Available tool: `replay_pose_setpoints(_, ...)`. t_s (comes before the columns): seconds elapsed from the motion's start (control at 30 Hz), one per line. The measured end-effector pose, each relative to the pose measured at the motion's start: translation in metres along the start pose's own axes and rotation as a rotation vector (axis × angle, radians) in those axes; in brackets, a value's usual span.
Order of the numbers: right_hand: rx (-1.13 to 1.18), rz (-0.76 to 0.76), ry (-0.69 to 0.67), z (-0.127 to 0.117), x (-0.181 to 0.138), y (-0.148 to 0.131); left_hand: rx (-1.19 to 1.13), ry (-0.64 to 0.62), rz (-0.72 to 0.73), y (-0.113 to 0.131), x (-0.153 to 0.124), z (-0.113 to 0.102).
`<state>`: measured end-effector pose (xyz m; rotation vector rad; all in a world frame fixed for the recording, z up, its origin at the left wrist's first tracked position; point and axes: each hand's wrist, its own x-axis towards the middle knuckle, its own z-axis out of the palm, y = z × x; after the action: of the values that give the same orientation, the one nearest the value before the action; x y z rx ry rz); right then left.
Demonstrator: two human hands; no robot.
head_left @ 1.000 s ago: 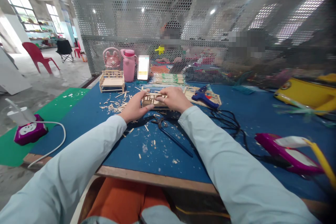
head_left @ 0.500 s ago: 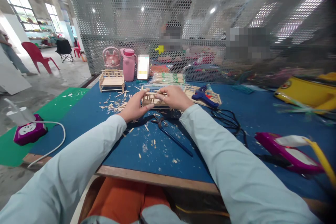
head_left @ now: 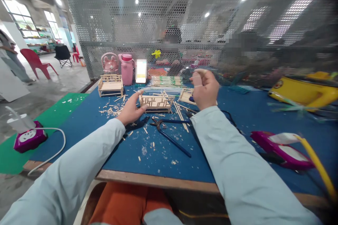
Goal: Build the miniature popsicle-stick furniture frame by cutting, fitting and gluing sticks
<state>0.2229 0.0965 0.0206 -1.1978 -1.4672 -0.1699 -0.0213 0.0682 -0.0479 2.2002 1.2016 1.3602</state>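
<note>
My left hand (head_left: 132, 108) holds the left end of a small model bench (head_left: 156, 103) made of thin wooden sticks, its thumb in front and fingers behind. The bench stands upright on the blue table (head_left: 163, 163). Raised off the table to the right, my right hand (head_left: 205, 88) has its fingers curled in a pinch; whatever is between them is too small to make out. Partly behind that hand lie a stick frame (head_left: 186, 95) and a bit of the blue glue gun (head_left: 191, 98). Blue-handled pliers (head_left: 173, 140) lie open in front of the bench.
Another stick bench (head_left: 111, 86), a pink bottle (head_left: 126, 70) and a lit phone (head_left: 141, 72) stand at the back, before a perforated metal screen (head_left: 105, 17). Loose sticks (head_left: 181, 116) and offcuts lie about. Purple power strips (head_left: 285, 151) sit at both sides; a yellow container (head_left: 303, 93) stands right.
My right hand has let go of the bench and moved up and right, over the glue gun. My left hand keeps its hold. The loose sticks and second plier handle now show.
</note>
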Motion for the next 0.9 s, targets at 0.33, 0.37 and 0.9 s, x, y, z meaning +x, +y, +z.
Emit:
replay_pose_setpoints(0.33, -0.681, 0.364, -0.327, -0.02, -0.006, 0.072, 0.035, 0.354, -0.228, 0.001, 0.005, -0.012)
replay_pose_setpoints(0.37, -0.706, 0.39, -0.418, -0.019, -0.008, 0.073, 0.045, 0.35, -0.256, -0.001, 0.006, -0.013)
replay_pose_setpoints(0.9, -0.735, 0.472, -0.414, -0.02, -0.012, 0.08, -0.018, -0.053, -0.19, -0.008, 0.001, 0.001)
